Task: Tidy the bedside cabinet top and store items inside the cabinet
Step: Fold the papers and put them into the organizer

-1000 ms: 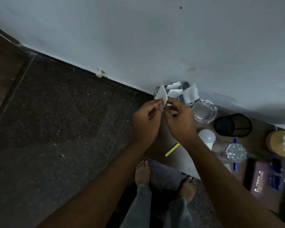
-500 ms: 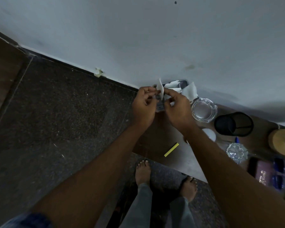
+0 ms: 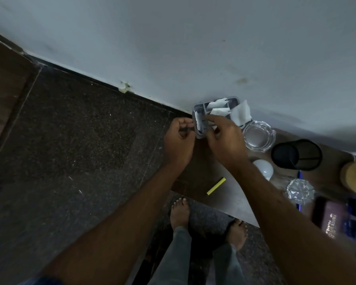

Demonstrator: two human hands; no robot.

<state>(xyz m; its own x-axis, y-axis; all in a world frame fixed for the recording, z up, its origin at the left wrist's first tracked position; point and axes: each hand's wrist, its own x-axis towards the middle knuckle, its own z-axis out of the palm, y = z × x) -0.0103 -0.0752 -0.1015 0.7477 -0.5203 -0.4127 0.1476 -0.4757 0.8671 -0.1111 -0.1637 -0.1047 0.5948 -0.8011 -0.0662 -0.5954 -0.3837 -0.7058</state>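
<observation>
Right by your fingertips, the paper slip (image 3: 198, 119) sits in the grey tray (image 3: 201, 135) — both hands pinched it a moment ago. Your left hand (image 3: 180, 138) has let go, fingers curled on nothing. Your right hand (image 3: 224, 138) reaches over the tray; its grip is unclear.

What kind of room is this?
Probably a bedroom corner: a wooden bedside cabinet top against a plain wall, holding a light bulb, a glass ashtray and a mesh pen holder.
</observation>
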